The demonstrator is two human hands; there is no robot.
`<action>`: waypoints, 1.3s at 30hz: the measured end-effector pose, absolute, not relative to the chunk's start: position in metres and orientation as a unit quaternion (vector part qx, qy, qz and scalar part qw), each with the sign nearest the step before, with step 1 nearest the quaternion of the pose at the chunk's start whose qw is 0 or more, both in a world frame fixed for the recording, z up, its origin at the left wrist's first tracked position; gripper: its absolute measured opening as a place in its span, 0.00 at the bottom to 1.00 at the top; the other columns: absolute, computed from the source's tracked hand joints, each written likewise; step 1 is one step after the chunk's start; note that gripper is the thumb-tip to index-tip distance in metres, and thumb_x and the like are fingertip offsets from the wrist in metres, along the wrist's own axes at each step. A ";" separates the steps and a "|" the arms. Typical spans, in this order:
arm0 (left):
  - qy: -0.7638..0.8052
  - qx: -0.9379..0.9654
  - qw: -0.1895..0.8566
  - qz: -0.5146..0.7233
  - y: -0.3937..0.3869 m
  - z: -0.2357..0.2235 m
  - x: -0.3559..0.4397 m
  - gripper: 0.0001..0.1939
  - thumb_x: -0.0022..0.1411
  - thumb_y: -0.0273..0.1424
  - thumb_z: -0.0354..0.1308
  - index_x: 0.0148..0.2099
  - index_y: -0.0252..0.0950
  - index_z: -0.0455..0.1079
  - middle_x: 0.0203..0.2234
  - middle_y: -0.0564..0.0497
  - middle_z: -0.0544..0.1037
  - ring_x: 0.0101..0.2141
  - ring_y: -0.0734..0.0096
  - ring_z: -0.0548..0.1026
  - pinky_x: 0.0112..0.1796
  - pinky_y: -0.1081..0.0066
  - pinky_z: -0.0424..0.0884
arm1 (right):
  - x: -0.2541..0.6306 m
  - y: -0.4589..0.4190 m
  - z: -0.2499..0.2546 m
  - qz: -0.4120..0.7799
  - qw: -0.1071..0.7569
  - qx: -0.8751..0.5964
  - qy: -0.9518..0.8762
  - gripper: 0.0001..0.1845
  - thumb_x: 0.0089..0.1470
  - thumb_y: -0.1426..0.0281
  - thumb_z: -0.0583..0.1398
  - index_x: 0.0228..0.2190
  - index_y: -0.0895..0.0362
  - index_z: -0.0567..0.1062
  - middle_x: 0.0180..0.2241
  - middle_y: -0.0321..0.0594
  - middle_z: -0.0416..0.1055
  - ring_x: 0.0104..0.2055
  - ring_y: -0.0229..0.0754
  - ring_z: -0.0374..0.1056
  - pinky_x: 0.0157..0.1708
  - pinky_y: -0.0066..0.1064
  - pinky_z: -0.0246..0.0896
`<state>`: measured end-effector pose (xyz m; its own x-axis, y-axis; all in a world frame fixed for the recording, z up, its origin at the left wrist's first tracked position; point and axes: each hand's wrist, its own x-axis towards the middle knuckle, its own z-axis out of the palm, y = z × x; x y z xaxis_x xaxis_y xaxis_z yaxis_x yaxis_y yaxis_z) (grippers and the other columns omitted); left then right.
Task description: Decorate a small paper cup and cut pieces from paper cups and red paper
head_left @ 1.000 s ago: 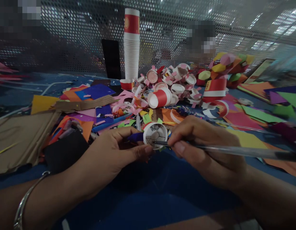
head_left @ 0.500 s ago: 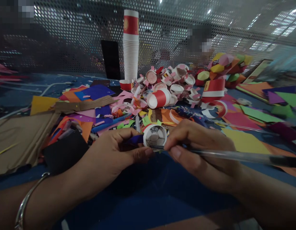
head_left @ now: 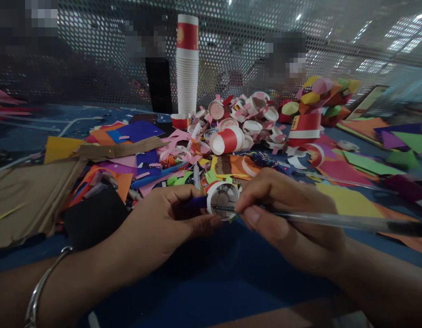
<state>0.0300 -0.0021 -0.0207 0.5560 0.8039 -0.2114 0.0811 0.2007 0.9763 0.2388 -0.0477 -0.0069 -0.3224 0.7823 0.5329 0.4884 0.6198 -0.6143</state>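
Between the thumb and fingers of my left hand is a cut-down paper cup bottom, its round inside facing me. Dark drawn lines show on that disc, with dense strokes near the top. A blue-purple paper strip sticks out from the cup's left side towards my palm, and green bits show at its edge. My right hand pinches a clear-barrelled pen close to its tip. The tip reaches inside the cup's rim, over the lower part of the disc.
A tall stack of paper cups stands at the back, beside a dark upright slab. Behind my hands lies a heap of cut cup pieces. Brown cardboard is at left, coloured paper at right. A perforated screen closes off the far side.
The cup bottom has shifted slightly right and down and faces me a little differently. The pen tip now lies further inside the rim, and more dark strokes show at the top.
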 end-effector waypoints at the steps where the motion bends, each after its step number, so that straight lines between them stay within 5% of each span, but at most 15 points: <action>1: 0.390 0.571 0.671 0.269 -0.002 -0.020 0.031 0.10 0.52 0.30 0.75 0.37 0.38 0.81 0.30 0.57 0.82 0.31 0.76 0.77 0.34 0.80 0.72 | 0.239 -0.048 -0.007 0.174 0.421 -0.398 -0.797 0.05 0.56 0.77 0.59 0.32 0.57 0.74 0.27 0.30 0.71 0.25 0.28 0.65 0.25 0.22 0.60; 26: 0.412 0.559 0.671 0.259 -0.001 -0.018 0.029 0.15 0.47 0.27 0.77 0.39 0.40 0.82 0.33 0.56 0.84 0.33 0.72 0.79 0.34 0.79 0.73 | 0.239 -0.048 -0.005 0.151 0.396 -0.400 -0.813 0.06 0.54 0.78 0.58 0.31 0.57 0.74 0.25 0.31 0.71 0.24 0.30 0.66 0.24 0.23 0.60; 39: 0.417 0.564 0.666 0.253 -0.002 -0.017 0.031 0.10 0.50 0.30 0.75 0.36 0.38 0.80 0.29 0.55 0.83 0.31 0.73 0.78 0.34 0.77 0.73 | 0.238 -0.051 -0.005 0.152 0.402 -0.426 -0.796 0.06 0.56 0.77 0.58 0.31 0.56 0.74 0.25 0.31 0.71 0.23 0.32 0.65 0.22 0.25 0.58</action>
<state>0.0313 -0.0016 -0.0166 0.5245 0.8076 -0.2695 0.1325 0.2352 0.9629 0.2384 -0.0508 -0.0050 -0.3135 0.8001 0.5114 0.5560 0.5913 -0.5842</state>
